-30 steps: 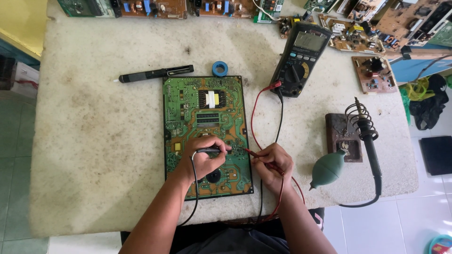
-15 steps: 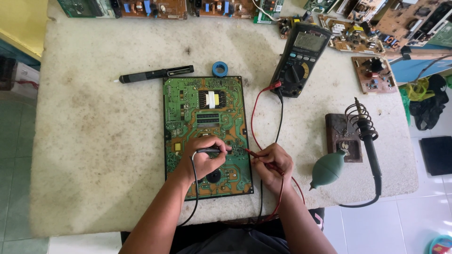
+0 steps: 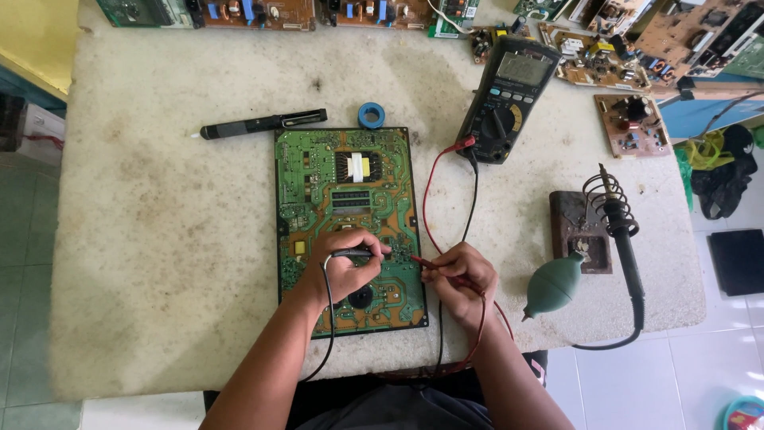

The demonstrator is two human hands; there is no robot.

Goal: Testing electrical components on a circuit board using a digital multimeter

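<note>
Probing step, by the look of it: left hand pinches black probe, right hand pinches red probe, both on the green circuit board mid-frame; next calls for steady tips while reading the multimeter upper right.

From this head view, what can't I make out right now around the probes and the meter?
- Black probe tip: hidden under the left hand where it meets the green circuit board.
- Red probe contact point: too small to tell which pad it touches.
- Multimeter screen: too small and glared to read.
- Board's lower middle: covered by the left hand.
- Right hand grip: its fingers hide the probe body.
- Boards along the table's far edge: cut off by the frame's top.
</note>
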